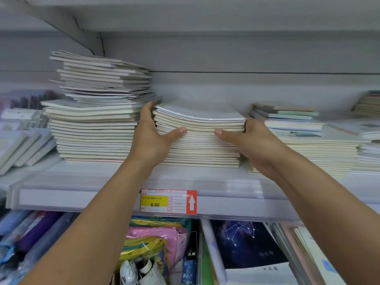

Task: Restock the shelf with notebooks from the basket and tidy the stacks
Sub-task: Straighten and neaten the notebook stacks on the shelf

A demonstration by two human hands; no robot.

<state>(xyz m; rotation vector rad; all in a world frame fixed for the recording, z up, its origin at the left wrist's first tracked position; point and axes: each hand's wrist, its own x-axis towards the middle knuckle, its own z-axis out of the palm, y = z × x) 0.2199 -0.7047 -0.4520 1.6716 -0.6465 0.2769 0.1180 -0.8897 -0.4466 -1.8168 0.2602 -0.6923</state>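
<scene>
A middle stack of cream-edged notebooks (200, 147) stands on the white shelf (82, 177). My left hand (152, 138) grips the stack's left side, thumb across the front edges and fingers reaching behind. My right hand (253, 145) grips the right side the same way, thumb on the front edges. The top notebooks (197, 114) bow upward at the left. A taller, uneven notebook stack (96, 112) stands just left of my left hand. The basket is out of sight.
A lower, wider stack (314, 149) with a few coloured notebooks on top sits to the right. Leaning packs (22, 145) fill the far left. A price tag (168, 201) marks the shelf rail. Below lie pouches (156, 243) and a constellation notebook (246, 243).
</scene>
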